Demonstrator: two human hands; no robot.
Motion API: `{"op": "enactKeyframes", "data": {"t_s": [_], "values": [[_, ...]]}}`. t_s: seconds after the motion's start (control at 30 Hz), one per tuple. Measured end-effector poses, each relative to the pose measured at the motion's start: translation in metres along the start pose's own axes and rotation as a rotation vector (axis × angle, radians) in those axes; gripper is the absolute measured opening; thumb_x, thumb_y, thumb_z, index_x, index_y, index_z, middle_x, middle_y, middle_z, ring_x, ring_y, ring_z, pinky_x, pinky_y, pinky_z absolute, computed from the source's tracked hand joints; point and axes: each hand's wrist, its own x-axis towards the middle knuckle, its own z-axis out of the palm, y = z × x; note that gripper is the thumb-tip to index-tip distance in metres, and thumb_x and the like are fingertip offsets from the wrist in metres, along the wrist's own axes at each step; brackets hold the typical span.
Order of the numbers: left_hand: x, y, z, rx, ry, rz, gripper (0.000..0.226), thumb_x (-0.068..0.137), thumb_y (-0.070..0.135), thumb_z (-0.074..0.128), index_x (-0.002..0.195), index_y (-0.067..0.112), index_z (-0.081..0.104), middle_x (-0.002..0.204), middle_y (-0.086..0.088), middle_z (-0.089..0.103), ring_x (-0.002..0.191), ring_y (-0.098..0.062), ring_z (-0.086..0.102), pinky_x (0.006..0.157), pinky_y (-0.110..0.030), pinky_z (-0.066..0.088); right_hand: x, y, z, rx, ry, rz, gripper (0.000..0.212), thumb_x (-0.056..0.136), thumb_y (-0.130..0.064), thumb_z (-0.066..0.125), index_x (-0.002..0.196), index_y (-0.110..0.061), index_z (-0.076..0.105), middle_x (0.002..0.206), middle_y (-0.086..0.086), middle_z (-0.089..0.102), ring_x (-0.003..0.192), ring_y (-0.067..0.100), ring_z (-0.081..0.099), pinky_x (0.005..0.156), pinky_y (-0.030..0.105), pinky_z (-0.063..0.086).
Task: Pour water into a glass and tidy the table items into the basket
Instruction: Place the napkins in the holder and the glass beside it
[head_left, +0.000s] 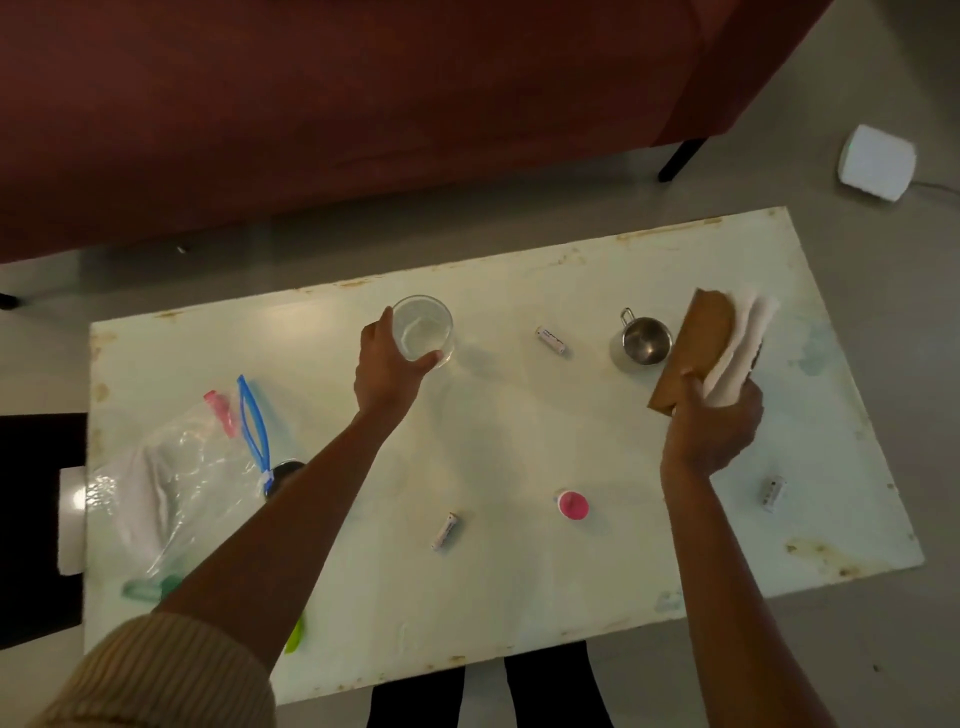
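Grey floor surrounds a pale, stained desk, with a dark red sofa beyond its far edge and a white cylindrical object on the floor past the far right corner.

Near the middle of the far edge, the left hand wraps its fingers around a clear glass; whether the glass rests on the desk or is lifted just off it cannot be told. A cream ribbed sleeve covers the left upper arm.

Toward the far right, the right hand is clenched on the near end of a brown holder with white paper napkins in it, tilted and raised over the desk. Just beside the holder, on its left, stands a small steel cup with a loop handle.

Loose on the desk lie three small white tubes: one between the glass and the steel cup, one toward the near edge, one close to the right edge. A small pink-topped cap or pot sits between the two forearms.

At the left edge lies a clear plastic zip bag with blue and pink closures, a white cloth-like thing inside. A bright green item peeks out by the left forearm near the near edge.
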Motion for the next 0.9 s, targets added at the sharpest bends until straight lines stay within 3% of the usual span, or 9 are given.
{"op": "enactKeyframes", "data": {"t_s": [0.1,0.23,0.37,0.47,0.6,0.9], "values": [[0.002,-0.004,0.0,-0.019,0.001,0.001,0.081,0.073,0.04,0.074,0.14,0.019,0.033,0.14,-0.006,0.045,0.125,-0.027,0.047,0.1,-0.042,0.042,-0.027,-0.029,0.019,0.01,-0.121,-0.043,0.05,0.075,-0.026,0.072,0.117,-0.004,0.058,0.117,0.014,0.061,0.106,0.026,0.057,0.078,0.024,0.04],[0.003,-0.007,-0.001,-0.056,0.003,-0.003,0.082,0.073,0.039,0.074,0.141,0.02,0.032,0.141,-0.005,0.044,0.125,-0.026,0.047,0.1,-0.041,0.042,-0.065,-0.051,0.062,-0.054,-0.362,-0.131,0.049,0.075,-0.031,0.072,0.111,-0.002,0.059,0.11,0.015,0.063,0.096,0.025,0.058,0.071,0.03,0.041],[0.004,-0.008,0.0,-0.052,0.004,-0.003,0.081,0.075,0.041,0.072,0.142,0.021,0.031,0.143,-0.002,0.043,0.128,-0.023,0.045,0.101,-0.039,0.042,-0.099,-0.052,0.1,-0.226,-0.525,-0.254,0.051,0.081,-0.039,0.064,0.121,-0.01,0.053,0.12,0.009,0.059,0.111,0.024,0.056,0.081,0.033,0.045],[0.006,-0.008,0.001,-0.041,0.011,-0.006,0.079,0.076,0.044,0.07,0.142,0.022,0.031,0.145,0.0,0.042,0.129,-0.022,0.044,0.104,-0.039,0.04,-0.112,-0.045,0.12,-0.349,-0.547,-0.295,0.051,0.083,-0.042,0.06,0.122,-0.01,0.051,0.121,0.008,0.058,0.112,0.025,0.055,0.088,0.039,0.048],[0.006,-0.009,0.002,-0.049,0.022,0.002,0.079,0.076,0.043,0.07,0.142,0.022,0.031,0.145,0.0,0.043,0.129,-0.021,0.045,0.104,-0.039,0.04,-0.119,-0.038,0.131,-0.438,-0.542,-0.354,0.047,0.083,-0.037,0.061,0.118,-0.008,0.051,0.117,0.01,0.058,0.11,0.027,0.055,0.081,0.041,0.05],[0.005,-0.01,0.004,-0.102,0.02,-0.006,0.078,0.077,0.044,0.069,0.143,0.024,0.03,0.148,0.002,0.039,0.133,-0.021,0.041,0.107,-0.041,0.036,-0.12,-0.035,0.133,-0.489,-0.563,-0.342,0.05,0.084,-0.038,0.062,0.12,-0.008,0.046,0.12,0.012,0.055,0.111,0.028,0.054,0.081,0.042,0.051]]}}
